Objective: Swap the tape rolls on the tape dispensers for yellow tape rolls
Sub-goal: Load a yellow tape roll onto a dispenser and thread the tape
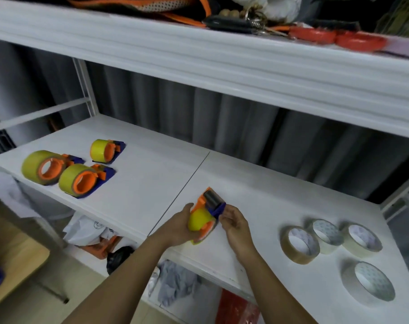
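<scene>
Both hands meet over the front of a white shelf, holding one tape dispenser between them. Left hand cups it from below and from the left, fingers wrapped around the yellow roll seated in it. Right hand pinches the dispenser's blue right edge with its fingertips. At the dispenser's far end sits a dark roller in an orange frame. The picture is slightly blurred, so finer detail of the grip is unclear.

To the right of the hands, on the same shelf, lie four loose rolls. One clear roll is nearest the front edge. Behind it three stand in a row, touching or almost touching: a brownish roll, then two pale rolls.

Farther back and to the left, well apart from the hands, three more dispensers are grouped, each orange and blue and each loaded with a yellow roll: a large one at the left, one just beside it, and a smaller one behind.

Above, an upper shelf carries red rolls, keys and orange straps.
</scene>
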The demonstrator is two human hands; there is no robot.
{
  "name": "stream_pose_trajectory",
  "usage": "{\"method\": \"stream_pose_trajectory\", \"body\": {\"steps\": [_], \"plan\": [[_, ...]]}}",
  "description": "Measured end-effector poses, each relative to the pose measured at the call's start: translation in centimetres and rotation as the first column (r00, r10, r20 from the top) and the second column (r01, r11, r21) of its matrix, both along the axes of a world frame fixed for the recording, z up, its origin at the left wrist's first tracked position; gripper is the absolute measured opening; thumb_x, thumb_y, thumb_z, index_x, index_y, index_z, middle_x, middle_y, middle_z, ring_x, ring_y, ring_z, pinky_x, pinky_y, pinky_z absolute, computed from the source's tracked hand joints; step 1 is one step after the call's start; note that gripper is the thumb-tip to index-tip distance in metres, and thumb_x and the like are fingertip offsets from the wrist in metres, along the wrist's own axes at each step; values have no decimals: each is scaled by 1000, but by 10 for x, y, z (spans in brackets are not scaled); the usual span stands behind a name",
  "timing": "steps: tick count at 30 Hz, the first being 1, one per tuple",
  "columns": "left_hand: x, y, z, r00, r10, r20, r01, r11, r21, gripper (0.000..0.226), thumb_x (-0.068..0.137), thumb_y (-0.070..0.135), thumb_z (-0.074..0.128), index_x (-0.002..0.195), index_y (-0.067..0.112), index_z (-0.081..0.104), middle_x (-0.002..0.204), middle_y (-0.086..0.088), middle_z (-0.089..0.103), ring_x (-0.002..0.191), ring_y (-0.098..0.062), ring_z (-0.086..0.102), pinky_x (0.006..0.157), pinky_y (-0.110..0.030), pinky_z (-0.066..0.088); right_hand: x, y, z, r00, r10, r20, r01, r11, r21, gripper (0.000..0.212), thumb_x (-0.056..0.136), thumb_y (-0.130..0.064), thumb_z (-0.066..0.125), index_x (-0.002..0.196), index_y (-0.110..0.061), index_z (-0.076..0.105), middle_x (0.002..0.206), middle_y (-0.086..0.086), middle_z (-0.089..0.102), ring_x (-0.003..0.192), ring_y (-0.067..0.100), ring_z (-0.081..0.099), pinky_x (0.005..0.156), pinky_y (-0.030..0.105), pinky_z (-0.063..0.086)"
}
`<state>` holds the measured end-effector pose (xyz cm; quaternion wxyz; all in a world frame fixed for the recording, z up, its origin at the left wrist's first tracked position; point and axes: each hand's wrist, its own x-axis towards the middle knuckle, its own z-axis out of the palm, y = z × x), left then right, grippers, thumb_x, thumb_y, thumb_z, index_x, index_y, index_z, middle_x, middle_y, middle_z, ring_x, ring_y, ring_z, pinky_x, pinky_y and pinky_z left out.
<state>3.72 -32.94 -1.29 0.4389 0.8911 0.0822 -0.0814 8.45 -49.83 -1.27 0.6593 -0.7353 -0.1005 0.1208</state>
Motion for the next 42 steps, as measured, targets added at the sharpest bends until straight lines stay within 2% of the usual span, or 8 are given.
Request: {"method": "stream_pose_trajectory", "body": {"steps": [4, 11, 15, 22, 26, 35, 39, 42], "plan": [[-11, -1, -10, 979, 144, 141, -140, 989, -40, 45, 74, 33, 75, 111, 24, 51, 102, 2, 64, 87, -10, 60, 72, -27, 49, 2, 8, 0, 995, 53, -84, -49, 998, 51, 29, 94, -4, 51, 116, -23, 55, 109, -6, 63, 96, 0, 59, 77, 8, 47], [-34, 23, 10, 908, 381, 176, -341, 915, -217, 38, 68, 59, 71, 90, 28, 61, 84, 8, 67, 76, -3, 63, 62, -19, 45, -12, 47, 9, 934, 331, -136, -320, 943, 95, 46, 90, -5, 57, 113, -44, 49, 114, -17, 62, 106, 0, 60, 80, 15, 49], [-39, 56, 28, 847, 489, 206, -429, 860, -276, 37, 77, 50, 69, 85, 14, 67, 80, -5, 69, 74, -14, 65, 61, -25, 46, -11, 82, 18, 877, 454, -158, -453, 891, 44, 72, 86, 1, 54, 130, -52, 34, 126, -11, 54, 120, 15, 51, 102, 41, 44], [-52, 132, 62, 812, 517, 269, -442, 847, -295, 50, 84, 48, 61, 60, 5, 53, 49, 1, 47, 46, -13, 46, 51, -29, 36, -16, 156, 30, 764, 607, -219, -608, 791, 69, 89, 78, -20, 69, 138, -58, 15, 143, -16, 34, 129, 17, 44, 108, 46, 37], [-60, 189, 70, 786, 544, 295, -463, 833, -303, 53, 88, 45, 59, 53, 12, 36, 44, 6, 30, 42, -10, 31, 50, -25, 28, -23, 216, 34, 734, 652, -193, -645, 757, 103, 93, 74, -25, 78, 138, -57, 19, 135, -19, 45, 121, 12, 52, 106, 46, 40], [-79, 299, 69, 765, 554, 328, -459, 826, -327, 47, 95, 48, 43, 57, 20, 40, 57, 2, 36, 51, -6, 36, 52, -18, 30, -33, 347, 34, 806, 566, -173, -519, 816, 254, 54, 79, -22, 74, 124, -42, 51, 117, -14, 67, 106, 13, 66, 73, 24, 56], [-76, 334, 68, 760, 546, 352, -459, 835, -304, 32, 97, 39, 44, 89, 14, 62, 79, 6, 58, 74, -6, 53, 66, -14, 39, -25, 385, 47, 828, 522, -204, -460, 841, 286, 52, 79, -26, 74, 126, -33, 52, 120, -2, 67, 106, 17, 66, 68, 24, 57], [-67, 351, 67, 772, 526, 357, -401, 838, -369, 24, 97, 34, 46, 113, 20, 57, 101, 11, 63, 91, 4, 57, 73, -5, 44, -15, 409, 58, 826, 525, -203, -474, 843, 254, 57, 78, -41, 73, 129, -32, 50, 122, 1, 65, 106, 18, 65, 72, 25, 57]]}}
